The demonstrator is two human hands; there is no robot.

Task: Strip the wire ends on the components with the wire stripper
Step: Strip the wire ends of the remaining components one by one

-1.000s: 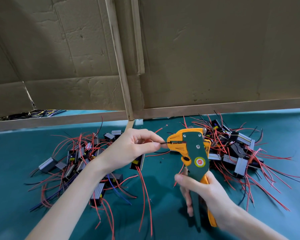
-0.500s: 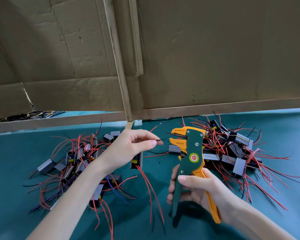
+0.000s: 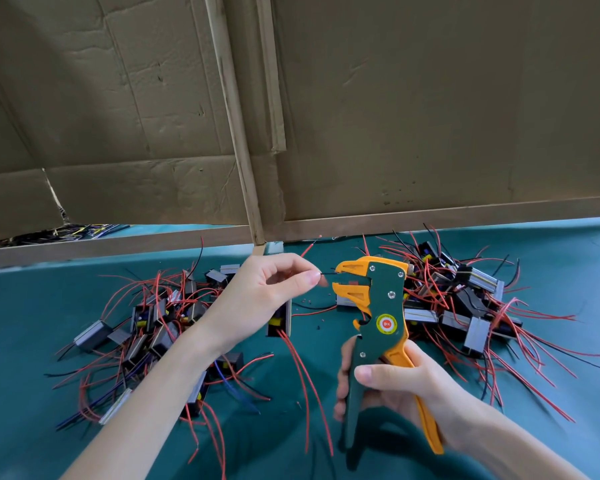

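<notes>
Wire stripper point(image 3: 383, 306) now at wire point(image 3: 328, 273) pinched in left fingers point(image 3: 309, 278), right fingers point(image 3: 341, 386) round handles point(image 3: 426, 424).

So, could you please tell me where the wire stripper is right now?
The wire stripper stands right of centre in the head view, gripped by the right hand, its orange head facing the black wire pinched by the left hand.

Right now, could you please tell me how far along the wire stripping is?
Done: insulation scraps on the green mat suggest some ends are stripped. In hand: the left hand pinches a black wire at the wire stripper, jaws open; the right hand grips its handles. Left: the left pile and right pile of components; which is finished, I cannot tell.
</notes>
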